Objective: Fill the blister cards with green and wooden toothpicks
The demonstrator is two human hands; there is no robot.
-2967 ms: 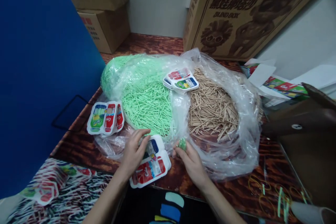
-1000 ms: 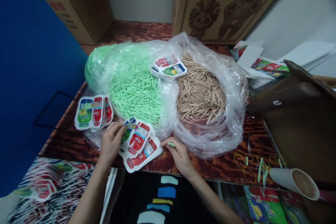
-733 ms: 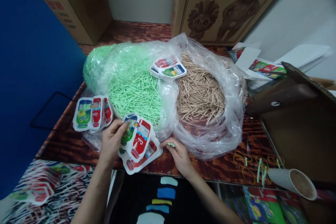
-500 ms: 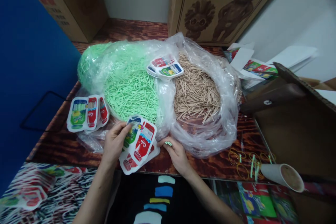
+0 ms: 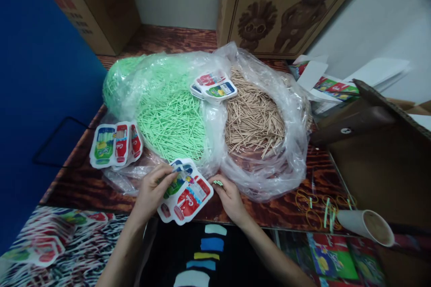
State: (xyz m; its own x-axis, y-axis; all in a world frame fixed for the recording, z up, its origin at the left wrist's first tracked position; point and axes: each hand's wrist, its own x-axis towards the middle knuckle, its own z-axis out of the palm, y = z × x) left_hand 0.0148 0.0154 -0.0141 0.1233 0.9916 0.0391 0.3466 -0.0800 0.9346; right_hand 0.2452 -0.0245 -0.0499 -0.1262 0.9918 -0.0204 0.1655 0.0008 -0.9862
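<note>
My left hand [image 5: 153, 190] pinches printed bottle-shaped packets [image 5: 190, 197] with red Cola and green designs, held over the table's front edge. Close by, my right hand [image 5: 229, 197] is closed around a small bundle of green sticks [image 5: 218, 183], whose ends poke out above the fingers. Behind the hands lies a clear bag of loose green sticks [image 5: 171, 125]. Brown sticks [image 5: 254, 116] fill another clear bag to its right. More packets [image 5: 116, 143] with sticks showing inside lie to the left, and a few packets [image 5: 215, 85] rest on the bags.
A paper cup [image 5: 365, 226] lies tipped on the right, beside yellow rubber bands [image 5: 314, 219] and stray green sticks. Many packets [image 5: 60, 246] are heaped at lower left. Cardboard boxes [image 5: 289, 9] stand behind, and an open carton [image 5: 377, 161] is at right.
The packets in my left hand have turned and shifted slightly right and down, nearer to my right hand. My right hand keeps its bundle of green sticks.
</note>
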